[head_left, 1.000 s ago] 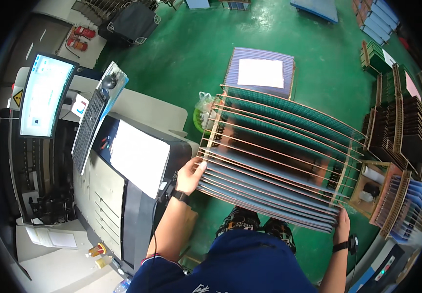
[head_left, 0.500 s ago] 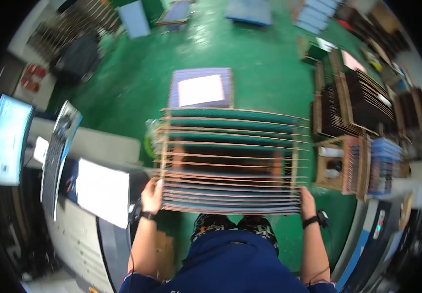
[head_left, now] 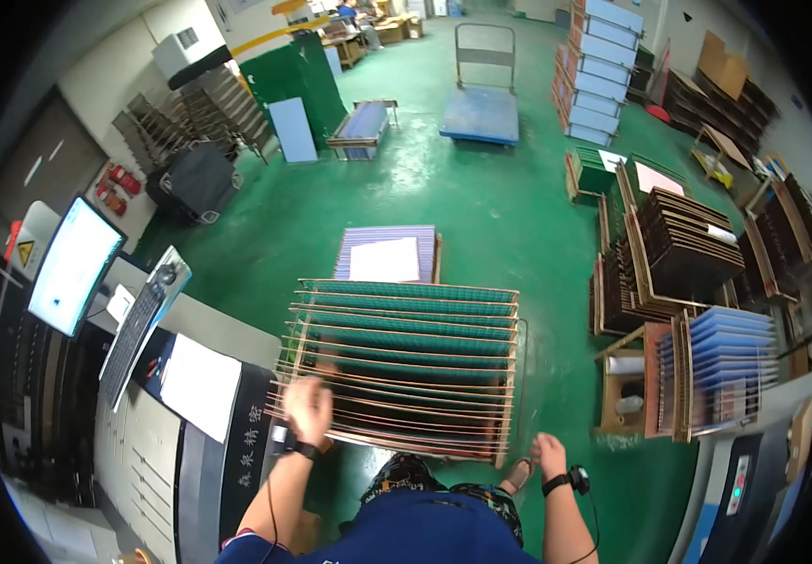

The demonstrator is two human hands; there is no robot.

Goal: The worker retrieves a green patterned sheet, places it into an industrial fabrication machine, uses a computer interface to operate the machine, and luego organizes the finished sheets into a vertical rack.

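Note:
In front of me stands a slotted rack (head_left: 511,376) with a row of thin upright panels (head_left: 406,305). The far panels look green, the near ones dark, and their edges are copper-coloured. My left hand (head_left: 308,411) is over the rack's near left side, at the panel ends, with its fingers slightly bent and blurred. It seems to grip nothing. To the right of the rack's near corner, my right hand (head_left: 549,454) hangs in the air, apart from the panels. Its fingers are loosely bent, with nothing visible in them. Both wrists wear dark bands.
Behind the rack lies a purple-blue stack with a white sheet (head_left: 384,259). At left are a monitor (head_left: 77,268), a keyboard (head_left: 133,324) and papers on a machine (head_left: 201,385). Racks of dark panels (head_left: 688,244) and blue panels (head_left: 730,357) line the right. A blue trolley (head_left: 481,115) stands farther off.
My right hand has let go of the near panels and moved clear of the rack. My left hand has shifted inward over the panel ends. The view has tilted up, showing more room.

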